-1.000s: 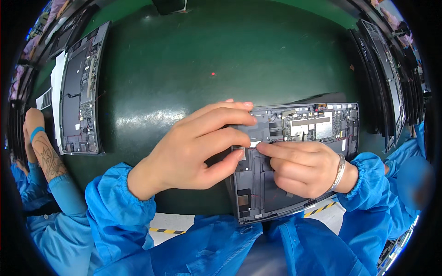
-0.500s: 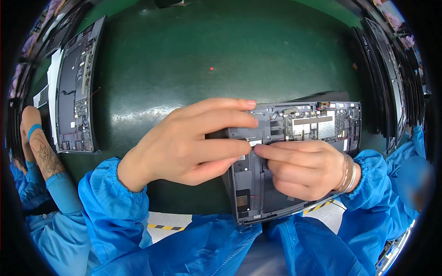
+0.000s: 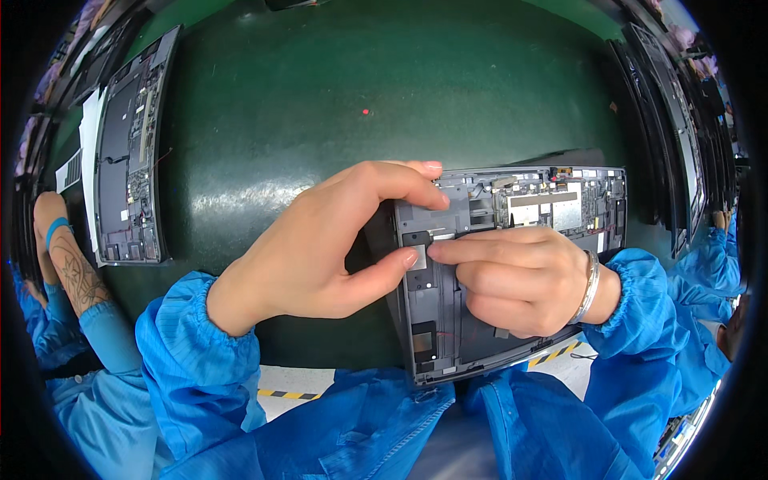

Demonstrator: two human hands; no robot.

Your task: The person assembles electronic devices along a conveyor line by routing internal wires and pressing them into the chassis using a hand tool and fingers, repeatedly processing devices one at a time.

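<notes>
An opened laptop base [image 3: 528, 340], dark grey with its circuit board [image 3: 552, 210] bare, lies slightly tilted before me. My left hand [image 3: 320, 240] reaches over its left side with thumb and fingers apart. The thumb tip rests beside a small silvery square piece [image 3: 419, 258] at the left rim, and the forefinger touches the upper left corner. My right hand [image 3: 524, 280] is closed over the base, its fingers curled. Its foremost fingertip presses just right of the silvery piece; whatever lies under or between those fingers is hidden.
Another opened laptop base [image 3: 136, 152] lies at the left on white sheets [image 3: 90, 160]. Dark panels [image 3: 648, 136] are stacked along the right edge of the green table [image 3: 384, 88]. A co-worker's tattooed forearm [image 3: 76, 264] is at the left, and another person's blue sleeve [image 3: 708, 276] at the right.
My left middle finger has drawn back from the silvery piece, and the thumb now lies there. My right hand has shifted slightly left and up, uncovering the piece.
</notes>
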